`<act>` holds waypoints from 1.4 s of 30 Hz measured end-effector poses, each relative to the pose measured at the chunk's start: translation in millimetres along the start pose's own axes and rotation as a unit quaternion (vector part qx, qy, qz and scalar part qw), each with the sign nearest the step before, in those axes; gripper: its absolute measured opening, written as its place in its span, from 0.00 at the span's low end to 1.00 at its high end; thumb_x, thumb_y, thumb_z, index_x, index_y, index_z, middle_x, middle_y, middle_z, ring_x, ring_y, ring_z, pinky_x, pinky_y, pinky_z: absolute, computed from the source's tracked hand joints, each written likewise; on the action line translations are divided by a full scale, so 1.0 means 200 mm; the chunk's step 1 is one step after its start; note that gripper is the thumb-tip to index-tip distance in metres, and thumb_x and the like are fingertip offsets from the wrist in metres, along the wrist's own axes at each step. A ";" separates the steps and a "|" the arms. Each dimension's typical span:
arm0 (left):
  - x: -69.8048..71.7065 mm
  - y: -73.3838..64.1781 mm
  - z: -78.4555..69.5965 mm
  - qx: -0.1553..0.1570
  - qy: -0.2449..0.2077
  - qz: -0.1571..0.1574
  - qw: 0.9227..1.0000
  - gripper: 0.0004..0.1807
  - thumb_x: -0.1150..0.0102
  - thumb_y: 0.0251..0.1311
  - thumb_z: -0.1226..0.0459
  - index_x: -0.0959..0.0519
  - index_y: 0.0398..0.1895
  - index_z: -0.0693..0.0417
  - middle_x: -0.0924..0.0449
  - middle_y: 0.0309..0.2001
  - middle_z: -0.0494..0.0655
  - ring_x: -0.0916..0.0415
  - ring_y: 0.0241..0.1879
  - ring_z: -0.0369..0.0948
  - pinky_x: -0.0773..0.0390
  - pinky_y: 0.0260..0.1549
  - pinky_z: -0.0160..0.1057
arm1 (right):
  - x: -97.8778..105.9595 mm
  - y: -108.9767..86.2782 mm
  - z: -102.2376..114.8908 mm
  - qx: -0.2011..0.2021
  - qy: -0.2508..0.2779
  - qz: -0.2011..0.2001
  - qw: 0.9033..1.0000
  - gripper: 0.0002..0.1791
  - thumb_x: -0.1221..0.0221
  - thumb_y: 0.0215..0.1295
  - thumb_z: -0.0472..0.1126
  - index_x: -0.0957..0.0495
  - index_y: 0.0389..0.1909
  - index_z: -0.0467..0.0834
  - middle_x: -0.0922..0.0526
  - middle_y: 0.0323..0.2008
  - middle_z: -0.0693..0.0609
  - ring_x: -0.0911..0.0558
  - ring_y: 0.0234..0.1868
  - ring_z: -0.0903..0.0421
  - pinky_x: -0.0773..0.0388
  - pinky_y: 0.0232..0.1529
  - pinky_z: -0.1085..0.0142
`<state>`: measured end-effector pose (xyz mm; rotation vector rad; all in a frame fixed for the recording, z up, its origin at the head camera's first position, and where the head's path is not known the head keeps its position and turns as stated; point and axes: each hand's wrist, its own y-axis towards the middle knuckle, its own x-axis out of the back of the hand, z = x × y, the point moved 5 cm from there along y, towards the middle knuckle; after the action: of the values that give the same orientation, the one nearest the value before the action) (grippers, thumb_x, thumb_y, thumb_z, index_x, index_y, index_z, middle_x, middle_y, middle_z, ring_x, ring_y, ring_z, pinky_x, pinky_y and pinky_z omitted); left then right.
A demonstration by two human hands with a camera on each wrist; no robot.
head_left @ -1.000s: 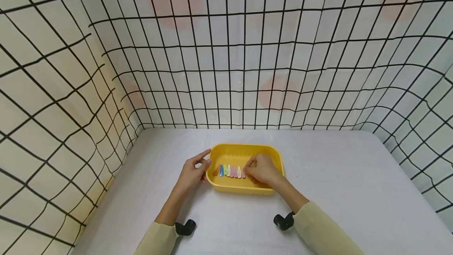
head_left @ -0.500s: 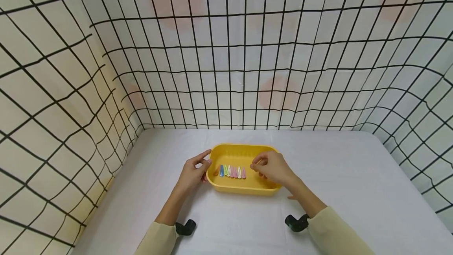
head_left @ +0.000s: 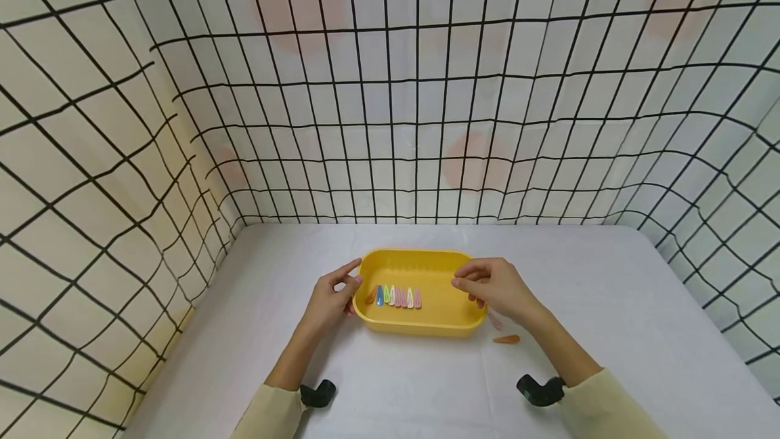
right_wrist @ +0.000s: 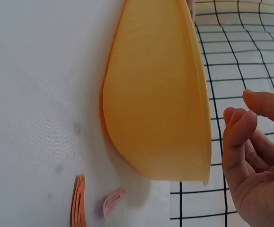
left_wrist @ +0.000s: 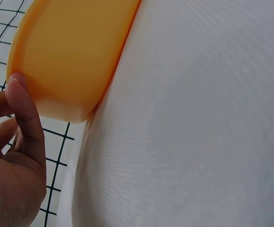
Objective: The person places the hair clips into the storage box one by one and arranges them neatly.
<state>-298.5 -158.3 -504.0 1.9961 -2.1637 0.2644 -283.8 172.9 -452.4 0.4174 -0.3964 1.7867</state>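
Observation:
A row of hair clips [head_left: 399, 297] in several colours lies inside the yellow tray [head_left: 420, 327]: orange at the left, then blue, green, white and pink ones. My left hand [head_left: 331, 297] is at the tray's left end, thumb and finger gripping its rim, as the left wrist view shows from below with the thumb [left_wrist: 21, 97] on the edge. Over the tray's right end is my right hand [head_left: 496, 286], fingers loosely bent, nothing between them. In the right wrist view its thumb and fingertips stand apart, beside the tray wall [right_wrist: 155, 94].
On the white cloth right of the tray lie an orange hair clip [head_left: 507, 339] and a pink hair clip [head_left: 495, 320], partly hidden by the right hand in the head view. A black wire grid [head_left: 420, 120] stands at the back and both sides of the table.
My right hand has let go of the pink clip at the row's right end and moved right, uncovering the clips on the cloth. The left hand stays at the tray rim.

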 end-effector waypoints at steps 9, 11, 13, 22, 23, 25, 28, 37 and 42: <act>0.00 0.00 0.01 0.003 0.003 0.000 1.000 0.24 0.39 0.72 0.60 0.24 0.70 0.40 0.22 0.40 0.55 0.27 0.16 0.41 0.19 0.18 0.32 | 0.13 -0.08 -0.06 -0.003 0.018 -0.014 1.000 0.21 0.31 0.66 0.51 0.17 0.49 0.39 0.15 0.33 0.39 0.21 0.25 0.53 0.17 0.28 0.63; 0.00 0.00 0.01 0.004 0.003 0.000 1.000 0.25 0.39 0.72 0.60 0.24 0.71 0.41 0.23 0.40 0.55 0.27 0.16 0.41 0.19 0.18 0.32 | 0.15 -0.10 -0.09 -0.009 0.015 -0.018 1.000 0.21 0.31 0.67 0.51 0.17 0.50 0.39 0.16 0.33 0.39 0.21 0.25 0.54 0.17 0.28 0.63; 0.00 0.00 0.01 0.004 0.002 0.002 1.000 0.25 0.39 0.72 0.60 0.24 0.71 0.41 0.23 0.40 0.55 0.27 0.16 0.41 0.19 0.18 0.32 | 0.18 -0.12 -0.11 -0.019 0.013 -0.023 0.999 0.21 0.32 0.67 0.52 0.17 0.50 0.39 0.16 0.33 0.39 0.21 0.25 0.54 0.17 0.29 0.62; 0.00 0.00 0.02 0.008 -0.002 0.002 1.000 0.24 0.39 0.72 0.60 0.24 0.70 0.40 0.23 0.40 0.56 0.27 0.16 0.41 0.19 0.19 0.31 | 0.25 -0.18 -0.26 -0.041 0.002 -0.036 0.998 0.23 0.32 0.67 0.53 0.18 0.51 0.39 0.17 0.36 0.34 0.21 0.26 0.54 0.17 0.30 0.62; 0.00 0.00 0.02 0.008 -0.002 0.002 1.000 0.24 0.39 0.72 0.60 0.24 0.70 0.40 0.23 0.40 0.56 0.27 0.16 0.41 0.19 0.19 0.31 | 0.25 -0.18 -0.27 -0.043 0.001 -0.036 0.998 0.23 0.32 0.67 0.53 0.18 0.52 0.39 0.17 0.36 0.34 0.21 0.26 0.54 0.17 0.30 0.62; 0.00 0.00 0.02 0.010 -0.003 0.002 1.000 0.24 0.39 0.72 0.59 0.24 0.70 0.40 0.23 0.40 0.56 0.27 0.16 0.41 0.19 0.18 0.31 | 0.26 -0.20 -0.28 -0.046 0.002 -0.036 0.998 0.24 0.33 0.68 0.53 0.18 0.52 0.38 0.17 0.35 0.35 0.21 0.25 0.54 0.18 0.30 0.63; 0.00 0.00 0.02 0.010 -0.003 0.001 1.000 0.24 0.39 0.72 0.60 0.24 0.70 0.40 0.23 0.40 0.56 0.27 0.16 0.41 0.19 0.18 0.32 | 0.27 -0.21 -0.31 -0.049 0.002 -0.037 0.998 0.24 0.33 0.68 0.53 0.18 0.53 0.37 0.17 0.34 0.37 0.21 0.25 0.55 0.18 0.29 0.63; 0.00 0.00 0.02 0.009 -0.001 0.002 1.000 0.25 0.39 0.72 0.60 0.24 0.71 0.41 0.23 0.40 0.55 0.27 0.15 0.40 0.20 0.18 0.32 | 0.27 -0.23 -0.42 -0.086 -0.017 -0.040 0.995 0.26 0.32 0.66 0.55 0.18 0.54 0.39 0.16 0.31 0.43 0.22 0.26 0.55 0.20 0.28 0.66; 0.00 0.01 0.02 0.011 -0.001 0.002 1.000 0.24 0.39 0.72 0.60 0.24 0.70 0.40 0.23 0.40 0.56 0.27 0.15 0.41 0.19 0.17 0.32 | 0.25 -0.23 -0.47 -0.097 -0.009 -0.033 0.995 0.25 0.31 0.66 0.52 0.18 0.54 0.38 0.17 0.30 0.46 0.22 0.25 0.55 0.21 0.27 0.67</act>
<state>-300.1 -160.2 -508.5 2.0045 -2.1761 0.2863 -257.1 270.1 -508.8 0.3065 -0.5565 1.6642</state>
